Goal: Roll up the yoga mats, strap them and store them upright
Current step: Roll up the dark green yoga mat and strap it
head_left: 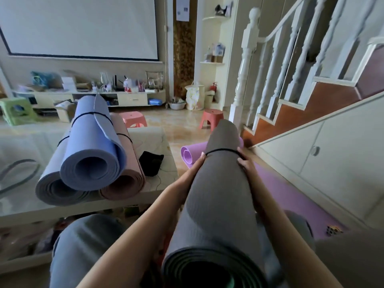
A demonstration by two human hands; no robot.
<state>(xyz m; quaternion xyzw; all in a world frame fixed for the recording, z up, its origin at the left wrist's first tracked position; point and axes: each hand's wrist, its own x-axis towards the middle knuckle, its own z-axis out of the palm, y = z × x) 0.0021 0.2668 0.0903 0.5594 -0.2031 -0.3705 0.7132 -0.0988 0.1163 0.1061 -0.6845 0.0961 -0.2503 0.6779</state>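
Purple floor mat (291, 190) beneath grey rolled mat (218, 194), one hand (194, 171) each side.

Both my arms reached forward; left hand (196, 165) and right hand (246, 163) cupped opposite sides of the rolled grey mat (218, 194), fingers curled.

Three rolled mats (91, 161) stacked on table (162, 188) left; held mat (218, 194) centre; staircase (311, 96) right.
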